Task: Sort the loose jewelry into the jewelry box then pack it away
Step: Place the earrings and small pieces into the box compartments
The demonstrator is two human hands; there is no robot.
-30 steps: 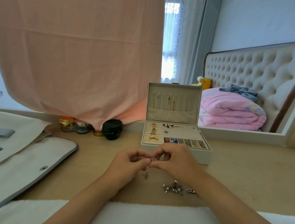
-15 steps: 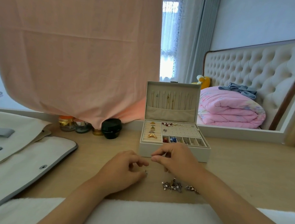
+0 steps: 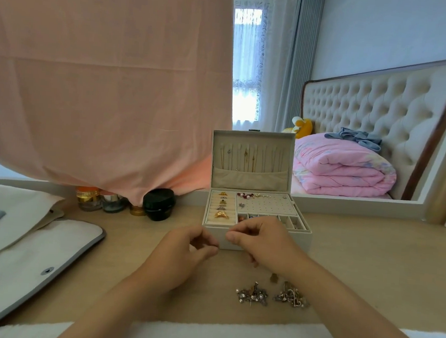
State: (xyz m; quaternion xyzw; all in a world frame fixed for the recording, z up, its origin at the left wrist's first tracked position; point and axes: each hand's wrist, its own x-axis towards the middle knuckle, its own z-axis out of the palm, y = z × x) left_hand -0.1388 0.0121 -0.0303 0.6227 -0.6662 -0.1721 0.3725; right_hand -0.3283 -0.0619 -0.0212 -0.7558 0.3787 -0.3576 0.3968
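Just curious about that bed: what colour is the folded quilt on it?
Pink, with faint pastel patches; the folded quilt shows best in the head view.

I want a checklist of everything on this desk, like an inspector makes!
Surface: wooden table, white towel along the near edge.
Job's things: jewelry box open, rings in its left slots; loose jewelry in two piles by the right forearm.
Clutter: black jar, small bottles, white snap pouch.
Hands: left hand and right hand pinch fingertips before the box; anything held is too small to see.
Cables: nothing seen.
Surroundings: pink cloth, pink quilt on a bed.
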